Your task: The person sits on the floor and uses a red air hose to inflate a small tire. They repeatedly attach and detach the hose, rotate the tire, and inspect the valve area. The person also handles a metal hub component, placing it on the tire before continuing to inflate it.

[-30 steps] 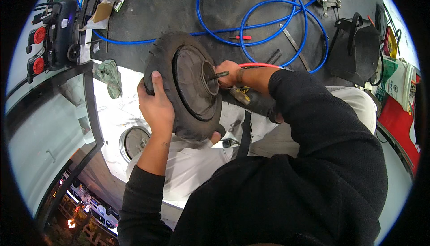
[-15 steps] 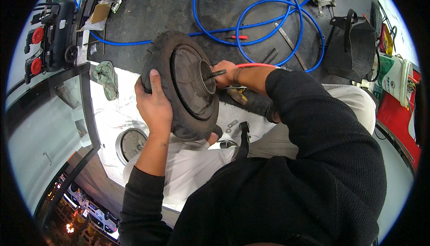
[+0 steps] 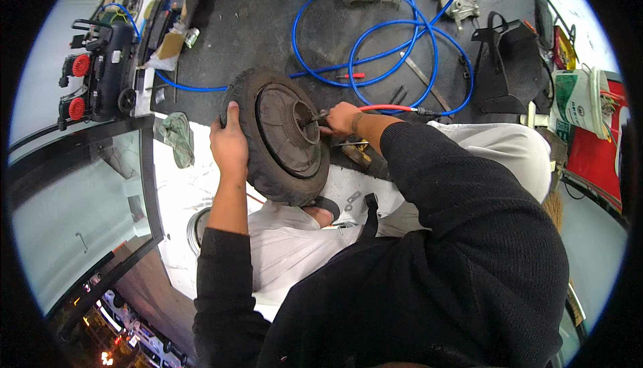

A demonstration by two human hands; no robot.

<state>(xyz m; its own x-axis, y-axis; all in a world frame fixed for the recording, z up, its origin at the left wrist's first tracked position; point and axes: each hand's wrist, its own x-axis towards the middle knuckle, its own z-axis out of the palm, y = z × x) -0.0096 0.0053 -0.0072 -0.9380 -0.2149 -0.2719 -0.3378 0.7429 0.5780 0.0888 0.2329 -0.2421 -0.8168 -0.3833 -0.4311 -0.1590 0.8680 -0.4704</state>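
Note:
My left hand [image 3: 230,141] is closed on the left side of a dirty black tyre [image 3: 248,160] on a dark hub [image 3: 288,154], held tilted above my lap. My right hand [image 3: 341,121] is closed around the end of a red hose [image 3: 385,108] at the hub's right side, beside the protruding axle. What exactly its fingertips touch is hidden. The red hose joins a fitting [image 3: 418,111] near blue hose [image 3: 469,90]. A yellow-and-black tool [image 3: 358,157] lies behind the wheel, partly hidden by it.
The dark mat [image 3: 234,20] bears blue hose loops, a screwdriver [image 3: 355,75], a metal bar [image 3: 422,73], a metal part [image 3: 459,6] and a black cover [image 3: 506,66]. A compressor [image 3: 100,73], green cloth [image 3: 177,140], white bucket [image 3: 579,107] and glass door [image 3: 80,200] stand around me.
The view has shifted over the scene. My right hand has moved slightly at the hub, and the axle is now more hidden by it. My left hand still holds the tyre.

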